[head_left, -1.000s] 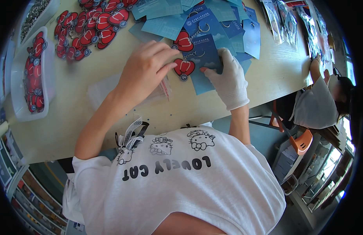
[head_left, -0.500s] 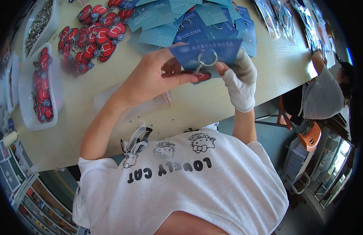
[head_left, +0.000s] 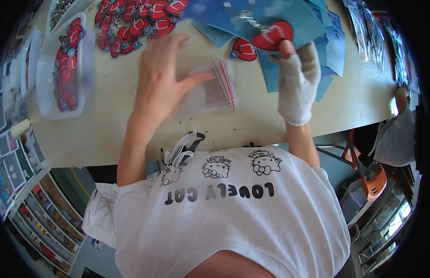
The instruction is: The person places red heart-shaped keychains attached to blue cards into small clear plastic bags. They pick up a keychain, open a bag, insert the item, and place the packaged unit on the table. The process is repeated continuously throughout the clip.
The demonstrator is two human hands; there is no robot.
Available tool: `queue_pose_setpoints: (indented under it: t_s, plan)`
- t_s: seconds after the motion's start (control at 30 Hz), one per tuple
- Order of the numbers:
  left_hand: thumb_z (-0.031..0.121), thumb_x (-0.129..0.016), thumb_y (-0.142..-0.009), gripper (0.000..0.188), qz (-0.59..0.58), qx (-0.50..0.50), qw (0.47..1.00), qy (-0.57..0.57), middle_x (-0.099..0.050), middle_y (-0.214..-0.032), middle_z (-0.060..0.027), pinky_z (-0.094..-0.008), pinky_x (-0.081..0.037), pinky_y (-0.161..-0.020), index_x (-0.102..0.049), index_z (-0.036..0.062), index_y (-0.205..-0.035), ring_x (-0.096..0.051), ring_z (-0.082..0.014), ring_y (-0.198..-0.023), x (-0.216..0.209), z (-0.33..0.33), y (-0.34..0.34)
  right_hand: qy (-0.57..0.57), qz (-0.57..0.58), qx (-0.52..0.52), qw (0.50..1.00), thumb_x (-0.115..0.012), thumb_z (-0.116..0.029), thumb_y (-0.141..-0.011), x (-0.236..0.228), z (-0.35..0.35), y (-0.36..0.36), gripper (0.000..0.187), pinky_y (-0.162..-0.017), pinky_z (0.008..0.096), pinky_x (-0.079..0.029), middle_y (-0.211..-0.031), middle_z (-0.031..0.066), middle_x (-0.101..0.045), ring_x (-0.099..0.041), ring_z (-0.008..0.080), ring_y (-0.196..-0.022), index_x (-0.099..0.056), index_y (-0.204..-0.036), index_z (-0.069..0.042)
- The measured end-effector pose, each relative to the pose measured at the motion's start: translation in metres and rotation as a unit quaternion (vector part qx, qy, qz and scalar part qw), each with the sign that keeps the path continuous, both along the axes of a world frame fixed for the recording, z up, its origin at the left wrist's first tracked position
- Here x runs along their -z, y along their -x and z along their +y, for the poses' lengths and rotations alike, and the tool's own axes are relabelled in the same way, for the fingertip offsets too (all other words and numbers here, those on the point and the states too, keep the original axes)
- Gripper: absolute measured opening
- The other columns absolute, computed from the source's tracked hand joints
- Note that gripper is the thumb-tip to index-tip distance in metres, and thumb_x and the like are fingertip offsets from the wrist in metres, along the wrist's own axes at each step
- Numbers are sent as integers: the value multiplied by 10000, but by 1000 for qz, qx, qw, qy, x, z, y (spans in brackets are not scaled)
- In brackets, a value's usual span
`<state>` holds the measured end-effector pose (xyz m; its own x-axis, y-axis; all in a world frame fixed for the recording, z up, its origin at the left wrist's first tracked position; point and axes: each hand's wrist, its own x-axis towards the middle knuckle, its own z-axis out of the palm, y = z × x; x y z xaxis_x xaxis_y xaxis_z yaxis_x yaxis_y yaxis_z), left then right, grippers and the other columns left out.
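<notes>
My right hand (head_left: 299, 85), in a white glove that leaves the thumb tip bare, grips a blue card (head_left: 304, 23) at its near edge. The thumb presses a red slipper-shaped keychain (head_left: 274, 35) against the card, its metal chain lying over the printed face. My left hand (head_left: 158, 69) is blurred, thumb and fingers apart, with nothing visible in it. Its thumb reaches over clear zip bags (head_left: 220, 83) with red seal lines on the table. One more red keychain (head_left: 244, 49) lies just beyond the bags, beside loose blue cards (head_left: 335, 46).
A heap of red keychains (head_left: 138, 23) spreads along the far left. Beside it stand a white bin of keychains (head_left: 87, 60) and a bin of metal rings (head_left: 62, 11). Packed clear bags (head_left: 361, 32) lie at far right, where another person (head_left: 395, 139) sits near an orange chair (head_left: 373, 181).
My left hand has let go of the card and moved left, apart from it. My right hand now holds card and keychain alone, farther right. The view has shifted too.
</notes>
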<state>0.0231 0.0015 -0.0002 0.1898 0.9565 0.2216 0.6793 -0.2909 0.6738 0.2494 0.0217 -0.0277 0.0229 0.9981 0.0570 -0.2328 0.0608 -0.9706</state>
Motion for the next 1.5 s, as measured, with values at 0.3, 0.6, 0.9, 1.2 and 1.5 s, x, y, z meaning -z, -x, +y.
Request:
queue_pose_setpoints:
  t_s: [0.3,0.6,0.9,1.2,1.5]
  plan:
    - [155,-812,-633,430,49,-52,996,54,-552,-901,-58,-352,-404,-875,-589,51,-985,-527,-218,-898,29,-14,23,46,-40,54,997,-641,-187,-896,17,6,-17,389,-817,280,-509,-1082,59,-626,-615,128,-927,-530,-1225,-12]
    - [18,-775,-636,359,-35,1,998,46,-583,-863,-74,-344,-454,-751,-564,40,-926,-574,-245,-817,39,-6,34,65,-121,17,990,-647,-198,-885,15,2,-15,414,-786,257,-512,-1082,71,-629,-609,122,-940,-536,-1221,17]
    - [67,-744,-767,67,-246,-60,929,270,-644,-725,9,-231,-432,-605,-683,40,-766,-558,-75,-658,33,-1,51,48,-146,9,988,-587,-179,-905,0,6,-15,316,-718,233,-484,-991,52,-647,-615,102,-823,-573,-1166,-2]
    - [90,-749,-763,111,-319,7,897,306,-653,-734,-20,-221,-444,-616,-664,23,-788,-573,-84,-654,22,15,45,116,-146,-152,971,-562,-166,-906,-18,23,-33,337,-720,223,-477,-1009,26,-631,-601,84,-798,-547,-1202,-7]
    - [44,-725,-787,97,-342,61,876,334,-668,-762,-41,-211,-479,-630,-648,-11,-810,-610,-73,-682,22,19,22,116,-225,-305,918,-507,-43,-884,-40,42,-48,377,-751,224,-476,-1007,30,-621,-583,78,-874,-509,-1257,12]
